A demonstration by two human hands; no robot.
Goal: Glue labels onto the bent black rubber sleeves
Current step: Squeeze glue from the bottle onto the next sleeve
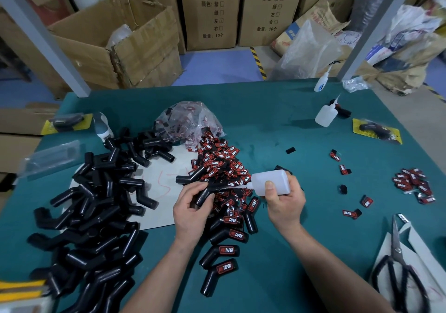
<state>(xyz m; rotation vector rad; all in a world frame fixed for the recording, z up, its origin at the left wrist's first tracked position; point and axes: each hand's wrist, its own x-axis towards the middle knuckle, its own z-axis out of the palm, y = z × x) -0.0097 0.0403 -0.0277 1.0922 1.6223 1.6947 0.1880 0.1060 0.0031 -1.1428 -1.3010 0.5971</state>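
My left hand (191, 206) grips a bent black rubber sleeve (205, 193) over the green table. My right hand (284, 200) holds a white squeeze glue bottle (272, 182) on its side, its thin nozzle pointing left and touching the sleeve. A heap of red-and-black labels (222, 165) spills from a clear plastic bag (190, 122) just behind my hands. Unlabelled sleeves (96, 204) are piled at the left. Several labelled sleeves (224, 250) lie between my forearms.
Two more glue bottles (325, 115) stand at the back right. Loose labels (412, 182) are scattered at the right. Black-handled scissors (398, 271) lie on white paper at the lower right. Yellow-carded packaged sleeves (376, 130) sit at both sides. Cardboard boxes (210, 11) stand behind the table.
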